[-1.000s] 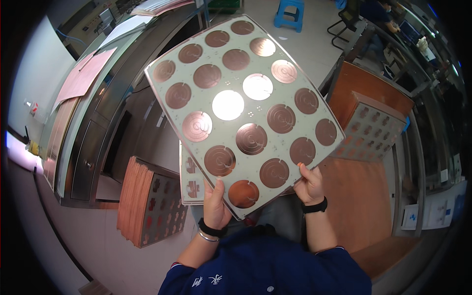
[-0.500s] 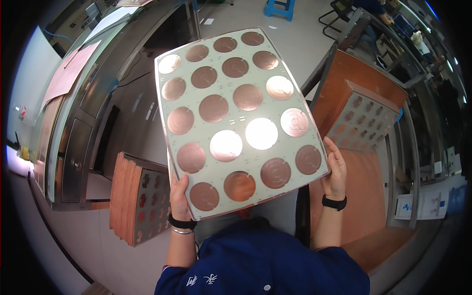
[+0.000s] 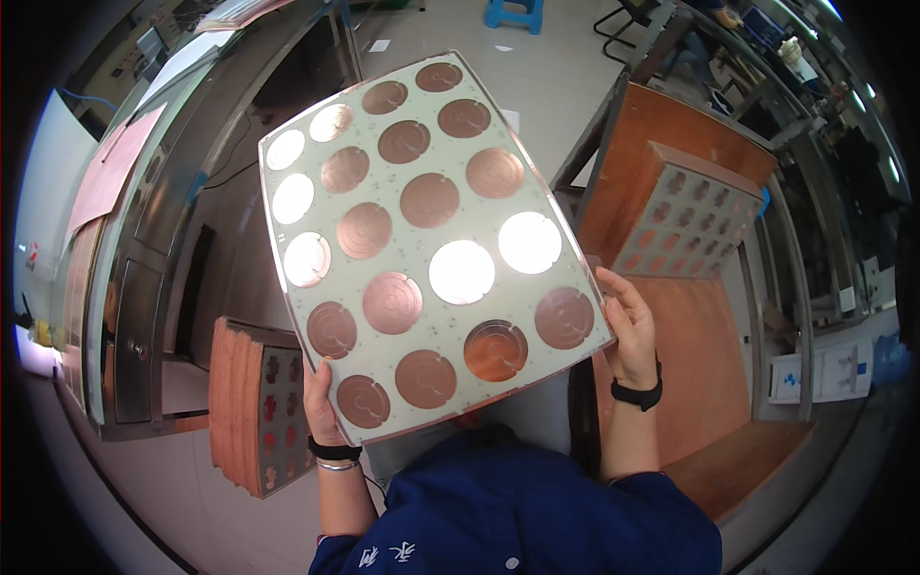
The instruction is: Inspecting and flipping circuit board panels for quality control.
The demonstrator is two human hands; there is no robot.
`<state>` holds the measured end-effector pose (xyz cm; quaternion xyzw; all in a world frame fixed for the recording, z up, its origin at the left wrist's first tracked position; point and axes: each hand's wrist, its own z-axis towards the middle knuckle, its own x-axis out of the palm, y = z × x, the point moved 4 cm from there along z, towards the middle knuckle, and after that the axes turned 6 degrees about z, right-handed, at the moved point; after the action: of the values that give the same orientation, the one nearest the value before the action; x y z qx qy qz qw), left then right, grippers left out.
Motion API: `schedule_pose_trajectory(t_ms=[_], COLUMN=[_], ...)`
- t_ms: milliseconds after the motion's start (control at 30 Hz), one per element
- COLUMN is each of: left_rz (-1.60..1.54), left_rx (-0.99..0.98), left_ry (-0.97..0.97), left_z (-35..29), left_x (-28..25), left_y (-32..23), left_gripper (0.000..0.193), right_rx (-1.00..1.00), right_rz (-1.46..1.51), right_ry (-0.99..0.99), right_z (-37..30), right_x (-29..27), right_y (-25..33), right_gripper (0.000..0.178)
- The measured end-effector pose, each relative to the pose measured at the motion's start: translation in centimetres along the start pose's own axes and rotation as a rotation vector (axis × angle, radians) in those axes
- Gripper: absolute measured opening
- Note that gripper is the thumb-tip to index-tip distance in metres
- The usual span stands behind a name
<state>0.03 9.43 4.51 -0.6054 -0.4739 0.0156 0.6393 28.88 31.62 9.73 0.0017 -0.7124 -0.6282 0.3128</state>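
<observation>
A large pale-green circuit board panel (image 3: 388, 187) with rows of round copper discs is held up in front of me, tilted, its far end toward the upper left. Bright glare whitens several discs. My left hand (image 3: 322, 402) grips its near left corner, the thumb lying over the edge. At the near right corner my right hand (image 3: 630, 335) holds the edge, with fingers along the side and partly behind. The panel's underside and the fingertips beneath it are hidden.
A stack of similar panels (image 3: 238, 402) stands on the floor at lower left, beside a metal bench (image 3: 144, 297) with drawers. To the right, more panels (image 3: 685, 216) lean on an orange-brown wooden rack (image 3: 618, 144). A blue stool (image 3: 515, 13) and another person (image 3: 692, 59) are farther off.
The panel has shifted left and turned slightly counterclockwise, with both hands still on it. Glare falls on different discs. The surroundings have slid a little to the left in view.
</observation>
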Motion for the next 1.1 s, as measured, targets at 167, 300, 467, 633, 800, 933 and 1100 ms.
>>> schedule_pose_trajectory(t_ms=[167,300,467,633,800,933,1100], left_rz=[0.033,0.029,0.037,0.031,-0.408,-0.355,-0.188], left_rx=[0.047,-0.014,-0.045,-0.034,0.034,-0.008,-0.094], left_ry=[0.023,0.057,0.139,0.303,0.160,0.284,0.165], left_z=[-0.2,-0.3,-0.5,0.1,1.2,0.2,-0.3], left_x=[0.1,-0.6,-0.9,0.7,2.2,5.4,6.1], left_y=[-0.3,-0.8,-1.6,-1.8,-1.2,1.6,4.3], left_gripper=[0.047,0.051,0.053,0.059,0.063,0.053,0.057], right_rx=[0.027,0.102,0.145,0.164,0.122,-0.014,-0.004], right_rz=[0.010,0.066,0.303,0.336,0.543,0.683,0.661], right_ry=[0.043,0.140,0.145,0.055,-0.129,0.012,0.118], right_z=[0.2,0.9,2.7,3.2,3.7,3.4,1.7], right_x=[-0.5,-1.8,-1.8,-2.4,-3.9,-2.4,0.2], right_y=[-0.6,-1.6,-2.9,-3.1,-5.3,-5.6,-5.1], right_gripper=[0.041,0.053,0.052,0.032,0.016,0.018,0.031])
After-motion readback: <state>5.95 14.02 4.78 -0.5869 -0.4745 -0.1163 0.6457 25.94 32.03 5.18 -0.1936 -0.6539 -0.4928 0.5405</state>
